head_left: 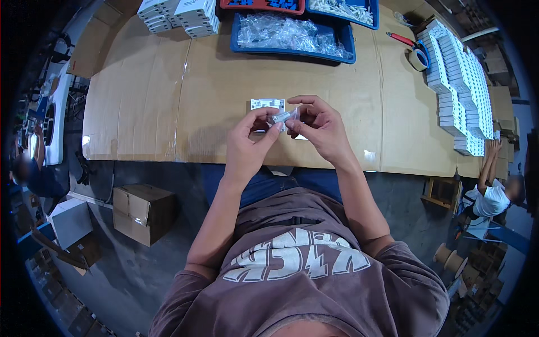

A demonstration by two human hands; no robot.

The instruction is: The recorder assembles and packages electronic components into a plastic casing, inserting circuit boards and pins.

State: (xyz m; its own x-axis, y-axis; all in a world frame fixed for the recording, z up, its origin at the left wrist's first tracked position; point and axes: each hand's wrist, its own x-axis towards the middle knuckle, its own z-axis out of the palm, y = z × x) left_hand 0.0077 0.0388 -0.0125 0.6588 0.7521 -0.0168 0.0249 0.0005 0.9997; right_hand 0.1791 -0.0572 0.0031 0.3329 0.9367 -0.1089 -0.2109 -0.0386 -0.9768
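Over the near part of the cardboard-covered table, a small clear plastic bag [285, 116] with something pale inside is held between my two hands. My left hand [249, 137] pinches its left end between thumb and fingers. The thumb and a finger of my right hand [325, 130] grip the right end, while another finger of that hand stretches out above. Just behind the bag lies a white, flat, rectangular unit [267, 103] on the table, partly covered by my hands. Exactly what the bag contains is too small to make out.
A blue tray [236, 53] of clear bags stands beyond my hands, with a red tray [261, 8] and another blue tray [368, 23] behind. White units are stacked at far left [196, 21] and right [463, 90]. Tape [418, 59] lies near the right stack. People work at both sides.
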